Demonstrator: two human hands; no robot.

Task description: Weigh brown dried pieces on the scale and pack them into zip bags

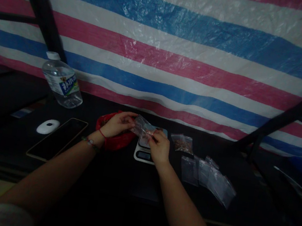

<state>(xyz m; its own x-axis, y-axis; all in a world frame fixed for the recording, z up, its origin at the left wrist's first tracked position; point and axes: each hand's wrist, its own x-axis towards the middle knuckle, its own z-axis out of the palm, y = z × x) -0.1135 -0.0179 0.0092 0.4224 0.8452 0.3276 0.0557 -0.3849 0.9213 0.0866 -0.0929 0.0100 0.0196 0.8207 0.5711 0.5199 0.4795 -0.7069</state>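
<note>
My left hand (119, 124) pinches one end of a clear zip bag (140, 125), above a red plastic bag (118, 143) with its top open. My right hand (160, 146) is closed on the other end of the clear bag, over a small white digital scale (137, 158). Some brownish matter shows near the right fingertips, too dim to name. Part of the scale's plate is hidden by the clear bag and my right hand. To the right lies a zip bag filled with small brown bits (184, 145).
Several flat clear zip bags (210, 175) lie overlapped at the right. At the left are a phone (58, 139), a white rounded case (48, 126) and a large water bottle (62, 81). Behind the black table hangs a striped plastic sheet (177, 63), with dark slanted bars (294, 111) at both sides.
</note>
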